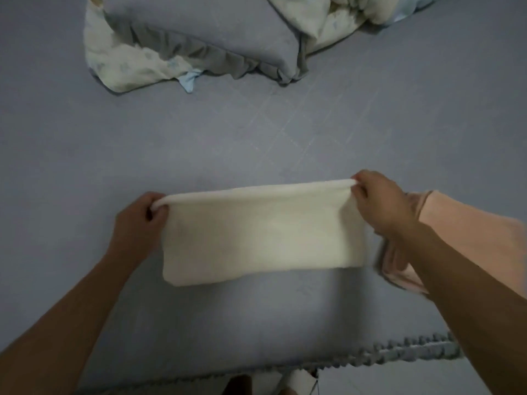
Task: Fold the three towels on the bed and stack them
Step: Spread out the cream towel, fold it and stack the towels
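Now the cream towel (262, 232) stretches crosswise between them, left hand (139, 220) and right hand (382, 203) each pinching a far corner.

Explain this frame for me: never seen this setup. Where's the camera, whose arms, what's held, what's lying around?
There is no robot. One wide-angle camera sits on a person's head, looking down at their own bare arms over a grey-blue bed sheet. The left hand and right hand each pinch an upper corner of a cream rectangular terry towel, held stretched between them. A pink cloth lies under the right forearm. Farther away lie a grey frilled pillow and a crumpled pale patterned quilt.
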`<control>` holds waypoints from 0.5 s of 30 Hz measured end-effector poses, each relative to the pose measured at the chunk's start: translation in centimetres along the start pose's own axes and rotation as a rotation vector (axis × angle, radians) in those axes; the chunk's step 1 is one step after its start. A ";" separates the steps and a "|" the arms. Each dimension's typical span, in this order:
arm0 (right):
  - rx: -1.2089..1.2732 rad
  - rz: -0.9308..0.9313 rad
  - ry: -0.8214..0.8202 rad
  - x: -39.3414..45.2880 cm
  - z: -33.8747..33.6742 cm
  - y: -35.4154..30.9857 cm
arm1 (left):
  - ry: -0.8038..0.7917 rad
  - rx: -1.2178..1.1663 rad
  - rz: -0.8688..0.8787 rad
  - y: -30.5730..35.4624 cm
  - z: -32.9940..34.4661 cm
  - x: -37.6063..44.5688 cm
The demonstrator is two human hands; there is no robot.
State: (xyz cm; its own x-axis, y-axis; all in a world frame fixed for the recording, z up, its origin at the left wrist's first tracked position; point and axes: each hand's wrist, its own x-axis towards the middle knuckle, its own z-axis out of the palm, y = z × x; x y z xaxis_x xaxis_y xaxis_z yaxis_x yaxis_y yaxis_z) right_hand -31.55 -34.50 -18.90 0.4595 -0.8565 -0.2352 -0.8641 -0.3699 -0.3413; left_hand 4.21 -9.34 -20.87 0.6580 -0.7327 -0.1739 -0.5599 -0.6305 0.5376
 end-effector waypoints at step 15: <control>-0.040 -0.384 -0.050 -4.0 13.1 -13.6 | -0.091 0.274 0.517 6.4 10.9 -2.7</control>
State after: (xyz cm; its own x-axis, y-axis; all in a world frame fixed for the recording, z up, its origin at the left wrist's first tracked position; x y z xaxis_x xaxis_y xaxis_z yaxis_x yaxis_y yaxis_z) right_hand -18.96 -21.35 -25.23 0.7599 -0.6343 -0.1418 -0.6339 -0.6750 -0.3776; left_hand -6.61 -14.23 -25.92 0.2262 -0.9738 -0.0227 -0.9139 -0.2202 0.3411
